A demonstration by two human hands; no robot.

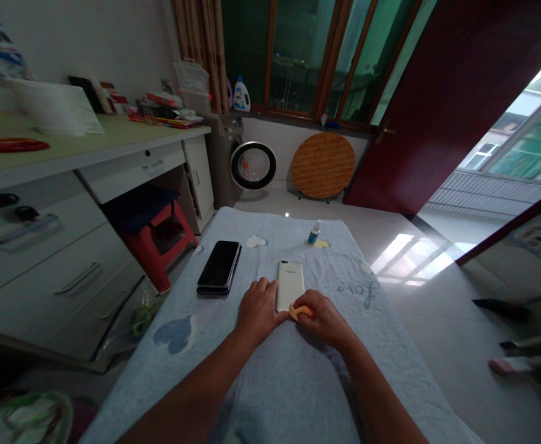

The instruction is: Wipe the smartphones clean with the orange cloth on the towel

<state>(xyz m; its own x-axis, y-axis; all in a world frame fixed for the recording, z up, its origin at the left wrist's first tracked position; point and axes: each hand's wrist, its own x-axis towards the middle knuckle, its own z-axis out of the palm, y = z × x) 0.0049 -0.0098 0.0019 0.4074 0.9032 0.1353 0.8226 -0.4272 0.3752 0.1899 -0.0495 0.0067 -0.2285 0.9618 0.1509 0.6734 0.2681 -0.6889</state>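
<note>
On the blue cloth (274, 370), the left hand (260, 306), thumb spread, braces the white phone (290, 280); the right grip (322, 316) pinches an orange rag (294, 311) (light, even pressure should suit).

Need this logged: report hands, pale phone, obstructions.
Left hand braced against pale phone. Right hand gripping orange item at phone's lower right corner. No obstruction seen; small bottle stands apart, beyond.

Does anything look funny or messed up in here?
Yes: the round, black-rimmed glass door of the boxy grey washing machine hangs wide open, sticking out into the room. Otherwise nothing stands out: the white rectangular phone lies flat with the left hand at its edge, and no spill shows on the pale blue patterned cloth.
</note>
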